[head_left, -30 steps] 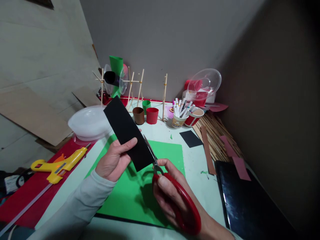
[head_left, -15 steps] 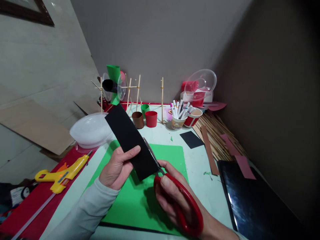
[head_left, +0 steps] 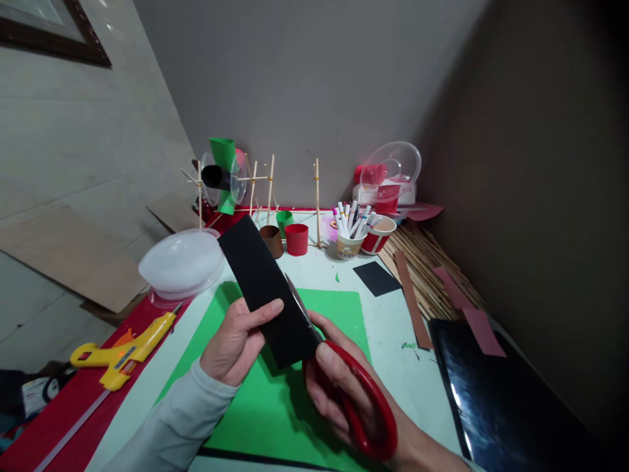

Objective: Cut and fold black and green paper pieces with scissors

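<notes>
My left hand (head_left: 240, 341) pinches a strip of black paper (head_left: 260, 278), thumb on top and fingers beneath. The strip is tilted, its far end up and to the left. In my right hand (head_left: 339, 373) is a pair of red-handled scissors (head_left: 378, 419), fingers through the loops. One blade shows along the strip's right edge; the other is hidden, apparently behind the paper. Both hands are above a green sheet (head_left: 255, 419) on the pale tabletop.
To the left lies a yellow glue gun (head_left: 122, 347) near clear plastic lids (head_left: 181, 259). Small paper cups, including a red one (head_left: 297, 240), stand ahead beside stick frames (head_left: 317, 203). Markers (head_left: 351, 219) fill a cup. Wooden sticks (head_left: 437, 269) and a glossy black sheet (head_left: 496, 400) are at right.
The black strip and my left hand have shifted slightly right and down in view. The scissors' blades look more closed along the strip's edge. The camera has tilted up slightly.
</notes>
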Available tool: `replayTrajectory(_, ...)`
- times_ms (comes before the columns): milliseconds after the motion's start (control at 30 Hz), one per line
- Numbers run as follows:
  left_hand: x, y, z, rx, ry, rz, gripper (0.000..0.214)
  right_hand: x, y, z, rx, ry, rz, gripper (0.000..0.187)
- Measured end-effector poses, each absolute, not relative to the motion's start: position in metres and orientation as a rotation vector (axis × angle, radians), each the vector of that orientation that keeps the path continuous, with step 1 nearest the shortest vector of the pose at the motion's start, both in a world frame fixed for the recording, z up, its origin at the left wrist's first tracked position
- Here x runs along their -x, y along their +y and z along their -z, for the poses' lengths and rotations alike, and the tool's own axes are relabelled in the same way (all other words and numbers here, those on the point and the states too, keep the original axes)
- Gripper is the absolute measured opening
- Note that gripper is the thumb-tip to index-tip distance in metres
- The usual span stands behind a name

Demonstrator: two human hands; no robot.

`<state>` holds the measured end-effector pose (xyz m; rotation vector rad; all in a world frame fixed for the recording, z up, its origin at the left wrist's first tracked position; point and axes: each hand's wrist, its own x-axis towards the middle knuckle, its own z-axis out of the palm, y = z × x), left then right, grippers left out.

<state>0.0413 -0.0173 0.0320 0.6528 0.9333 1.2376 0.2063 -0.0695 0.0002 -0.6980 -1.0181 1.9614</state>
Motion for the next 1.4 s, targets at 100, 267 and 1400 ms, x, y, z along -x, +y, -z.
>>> replayTrajectory(100,-0.041,-0.018,-0.032,-0.647,0.919,-1.236,0.029,-0.207,-0.068,-0.001,0.723,-1.02,-1.953,0.086)
replayTrajectory(267,-0.041,-0.019,-0.029,-0.663,0.912,-1.214,0.026,-0.208,-0.063,0.004,0.624,-0.974,-2.032,0.096)
replayTrajectory(1400,-0.032,-0.012,-0.035,-0.629,0.929,-1.383,0.016,-0.209,-0.068,-0.002,0.598,-0.854,-2.151,0.106)
